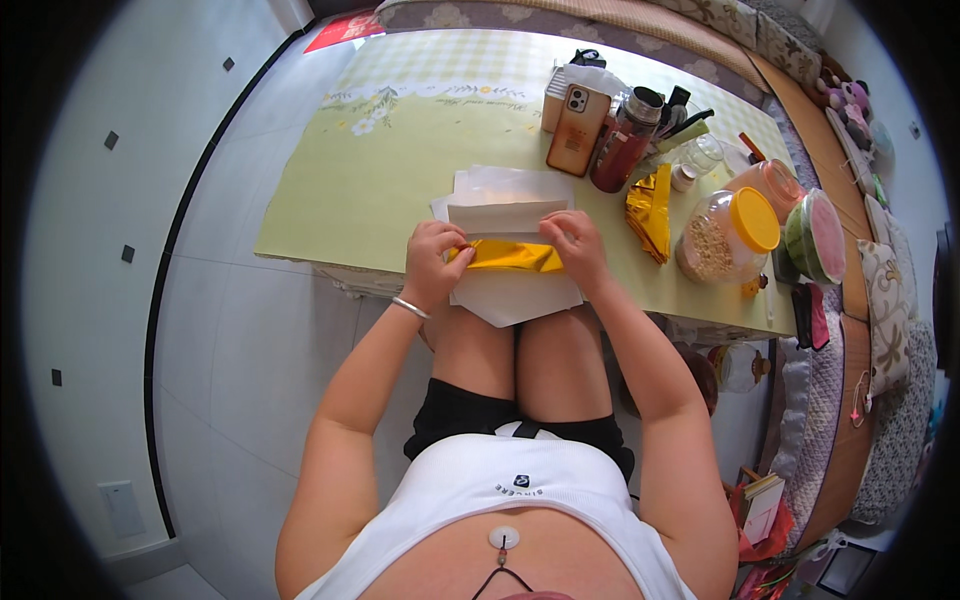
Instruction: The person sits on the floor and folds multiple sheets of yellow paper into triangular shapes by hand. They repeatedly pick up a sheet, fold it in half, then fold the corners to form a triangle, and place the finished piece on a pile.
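Note:
At the table's front edge, a strip of shiny gold foil paper [505, 257] lies across white paper sheets [515, 297], whose near part hangs over my thighs. My left hand [436, 262] pinches the foil's left end between thumb and fingers. My right hand [577, 246] is closed at the right end, fingertips on the foil and the edge of a folded white flap [500, 218]; how much of each it grips is hidden. More white paper [512, 183] lies just beyond. A folded gold foil piece [651, 213] stands to the right.
On the green table [380, 180], a phone [578, 130] leans upright near a dark red thermos [627, 140]. Further right are a glass jar [702, 155], a yellow-lidded jar of grains [712, 245] and a green-and-pink container [815, 237]. A sofa [850, 400] runs along the right side.

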